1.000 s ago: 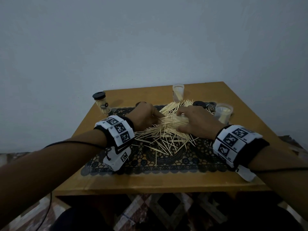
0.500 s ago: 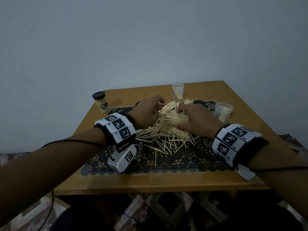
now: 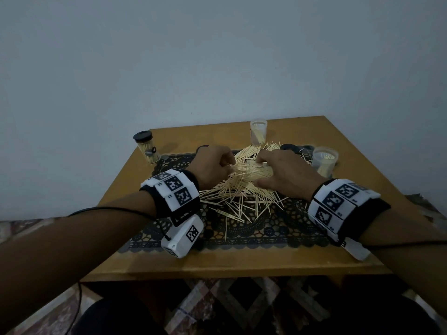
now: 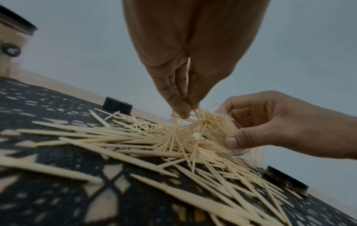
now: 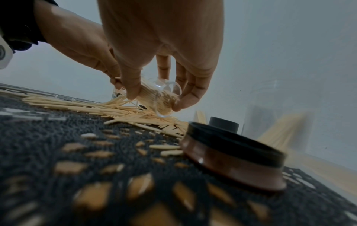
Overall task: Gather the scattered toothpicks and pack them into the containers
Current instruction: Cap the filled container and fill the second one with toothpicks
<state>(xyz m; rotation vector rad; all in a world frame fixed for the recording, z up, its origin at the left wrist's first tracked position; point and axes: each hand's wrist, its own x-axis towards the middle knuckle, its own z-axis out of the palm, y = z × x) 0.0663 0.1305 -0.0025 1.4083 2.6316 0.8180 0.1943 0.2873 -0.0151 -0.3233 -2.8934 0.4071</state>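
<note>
A heap of pale toothpicks point(image 3: 242, 192) point(image 4: 135, 137) lies on the dark patterned mat point(image 3: 254, 228). My right hand point(image 3: 285, 175) point(image 5: 154, 91) grips a clear container point(image 5: 160, 99) point(image 4: 222, 130), tipped on its side and packed with toothpicks, mouth toward my left hand. My left hand point(image 3: 212, 165) point(image 4: 183, 107) pinches a small bunch of toothpicks at that mouth; one toothpick point(image 4: 188, 71) sticks up between its fingers. The container itself is hidden under my right hand in the head view.
A capped full container point(image 3: 146, 147) stands at the table's back left. Two open containers holding toothpicks stand at the back middle point(image 3: 258, 131) and back right point(image 3: 324, 160). Black lids point(image 5: 231, 159) point(image 4: 117, 105) lie on the mat. The wooden table point(image 3: 217, 262) backs onto a wall.
My left hand rose from the heap toward the back, then came down to the mouth of the container with toothpicks in its fingers. My right hand has stayed put on the tipped container.
</note>
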